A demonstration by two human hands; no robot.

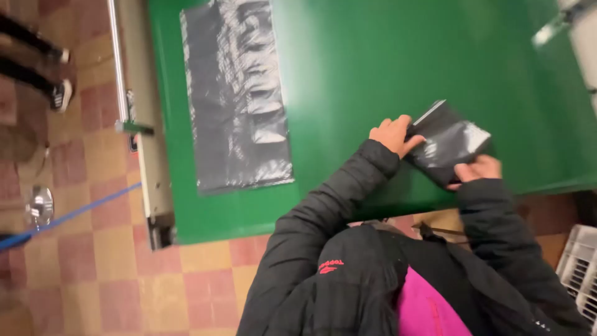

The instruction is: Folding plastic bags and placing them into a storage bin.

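Note:
Both my hands hold a small folded dark grey plastic bag (449,144) at the near edge of a green table (373,56). My left hand (393,134) grips its left corner, thumb on top. My right hand (477,169) pinches its near right edge. The bag is glossy and folded into a rough rectangle, tilted on the table. A second dark grey plastic bag (236,93) lies flat and spread out on the table's left part, away from both hands. My arms are in black puffy jacket sleeves.
A metal rail and bracket (130,118) run along the table's left side above a red and tan tiled floor (93,274). A blue cable (68,214) crosses the floor. Another person's legs and shoes (59,93) stand far left. A white crate (581,267) sits at the lower right.

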